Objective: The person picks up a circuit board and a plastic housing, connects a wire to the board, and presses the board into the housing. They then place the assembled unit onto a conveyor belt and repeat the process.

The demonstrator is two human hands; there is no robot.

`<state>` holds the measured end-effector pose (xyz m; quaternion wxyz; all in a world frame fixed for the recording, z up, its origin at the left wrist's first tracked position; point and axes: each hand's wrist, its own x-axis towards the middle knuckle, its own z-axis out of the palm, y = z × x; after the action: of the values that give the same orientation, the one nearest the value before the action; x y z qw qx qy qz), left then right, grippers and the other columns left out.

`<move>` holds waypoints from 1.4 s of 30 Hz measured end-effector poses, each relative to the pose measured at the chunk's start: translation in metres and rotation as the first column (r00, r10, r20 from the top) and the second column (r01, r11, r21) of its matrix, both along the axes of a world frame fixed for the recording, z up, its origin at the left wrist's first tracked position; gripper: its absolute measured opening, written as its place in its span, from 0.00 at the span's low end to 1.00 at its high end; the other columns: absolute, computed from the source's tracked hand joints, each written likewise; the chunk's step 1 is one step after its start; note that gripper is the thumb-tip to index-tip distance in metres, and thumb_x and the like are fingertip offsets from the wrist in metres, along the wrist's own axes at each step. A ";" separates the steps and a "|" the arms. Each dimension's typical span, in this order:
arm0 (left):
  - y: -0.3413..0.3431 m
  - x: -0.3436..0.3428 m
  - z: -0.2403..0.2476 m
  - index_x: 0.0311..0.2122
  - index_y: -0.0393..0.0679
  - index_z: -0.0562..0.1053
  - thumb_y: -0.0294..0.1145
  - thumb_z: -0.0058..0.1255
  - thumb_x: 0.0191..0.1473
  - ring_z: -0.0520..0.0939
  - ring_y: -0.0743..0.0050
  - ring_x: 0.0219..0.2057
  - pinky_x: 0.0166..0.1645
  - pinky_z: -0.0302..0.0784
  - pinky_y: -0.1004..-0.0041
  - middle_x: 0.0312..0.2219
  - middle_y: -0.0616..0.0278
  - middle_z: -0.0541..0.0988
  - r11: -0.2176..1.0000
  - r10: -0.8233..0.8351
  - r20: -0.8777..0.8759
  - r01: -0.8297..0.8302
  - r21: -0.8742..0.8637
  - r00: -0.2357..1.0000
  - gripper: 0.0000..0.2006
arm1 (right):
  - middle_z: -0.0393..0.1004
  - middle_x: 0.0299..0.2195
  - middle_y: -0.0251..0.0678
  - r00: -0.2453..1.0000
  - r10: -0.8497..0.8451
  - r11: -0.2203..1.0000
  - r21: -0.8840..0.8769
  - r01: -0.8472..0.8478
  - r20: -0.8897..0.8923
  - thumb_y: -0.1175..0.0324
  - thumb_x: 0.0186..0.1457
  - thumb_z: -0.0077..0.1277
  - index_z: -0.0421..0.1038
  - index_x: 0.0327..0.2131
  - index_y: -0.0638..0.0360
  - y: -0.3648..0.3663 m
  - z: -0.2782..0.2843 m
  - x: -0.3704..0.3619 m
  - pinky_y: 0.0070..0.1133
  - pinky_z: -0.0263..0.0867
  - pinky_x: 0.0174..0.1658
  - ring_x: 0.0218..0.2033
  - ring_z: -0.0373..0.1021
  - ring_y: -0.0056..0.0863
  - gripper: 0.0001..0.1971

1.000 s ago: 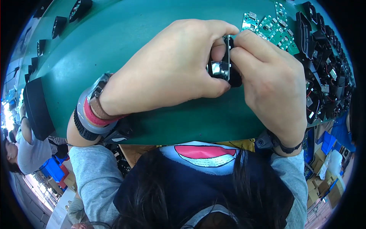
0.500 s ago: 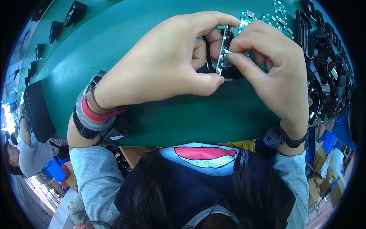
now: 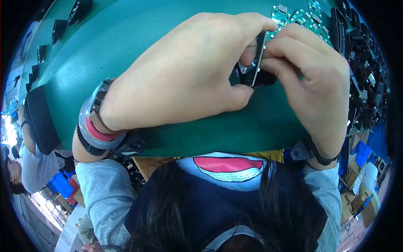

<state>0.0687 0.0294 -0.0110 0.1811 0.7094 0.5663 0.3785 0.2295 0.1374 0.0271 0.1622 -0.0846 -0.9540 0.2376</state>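
A thin circuit board [image 3: 259,63] stands nearly edge-on above the table, gripped at its two ends by the thumb and index finger of my left hand [image 3: 189,69]. The other fingers of that hand curl behind the board. On the board's right face, the thumb and fingers of my right hand [image 3: 312,69] are pinched together; what lies between their tips is hidden. Beneath the board, a black housing [image 3: 266,79] shows in part, mostly covered by my hands.
Several green circuit boards [image 3: 310,20] lie beyond my right hand. Black housings with wires [image 3: 365,84] crowd the right edge of the green table [image 3: 126,46]. Black parts [image 3: 58,31] line the left side, near a long black box [image 3: 41,119]. Another person [image 3: 40,164] sits at far left.
Both hands and the board have shifted slightly right. The board has turned, so its component side shows less, and the small white connector seen at my right fingertips is now hidden.
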 end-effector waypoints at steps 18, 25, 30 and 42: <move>0.003 -0.007 -0.004 0.60 0.35 0.60 0.24 0.63 0.45 0.79 0.83 0.33 0.36 0.73 0.84 0.39 0.61 0.71 0.900 0.229 0.750 0.159 -0.406 0.621 0.36 | 0.70 0.50 0.37 0.987 -0.143 0.539 -0.830 0.144 0.079 0.72 0.55 0.50 0.61 0.56 0.65 0.029 -0.034 0.008 0.09 0.60 0.36 0.38 0.64 0.13 0.24; -0.002 -0.008 0.000 0.63 0.40 0.57 0.20 0.64 0.44 0.77 0.86 0.33 0.38 0.74 0.85 0.43 0.63 0.69 0.883 0.279 0.615 0.054 -0.465 0.737 0.41 | 0.65 0.54 0.38 0.996 -0.075 0.623 -0.778 0.088 0.052 0.76 0.46 0.54 0.60 0.57 0.63 0.016 -0.024 0.001 0.08 0.60 0.34 0.37 0.59 0.13 0.32; -0.001 -0.006 -0.007 0.64 0.39 0.55 0.25 0.66 0.41 0.78 0.79 0.30 0.35 0.74 0.79 0.38 0.59 0.72 0.898 0.225 0.583 0.066 -0.434 0.781 0.44 | 0.66 0.53 0.35 0.994 -0.076 0.632 -0.768 0.106 0.074 0.76 0.44 0.57 0.60 0.57 0.62 0.019 -0.025 0.000 0.07 0.58 0.33 0.35 0.59 0.12 0.33; -0.003 0.010 0.001 0.66 0.39 0.41 0.30 0.63 0.41 0.78 0.56 0.32 0.40 0.74 0.65 0.32 0.52 0.77 0.989 0.002 0.197 0.027 -0.146 0.980 0.52 | 0.65 0.46 0.30 0.983 0.087 0.844 -0.536 0.014 0.163 0.66 0.31 0.67 0.65 0.52 0.62 0.033 -0.024 0.014 0.15 0.60 0.35 0.36 0.61 0.20 0.39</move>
<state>0.0792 0.0262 -0.0095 0.2907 0.6566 0.5677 0.4026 0.2434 0.1703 0.0034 0.0405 -0.1293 -0.8621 0.4884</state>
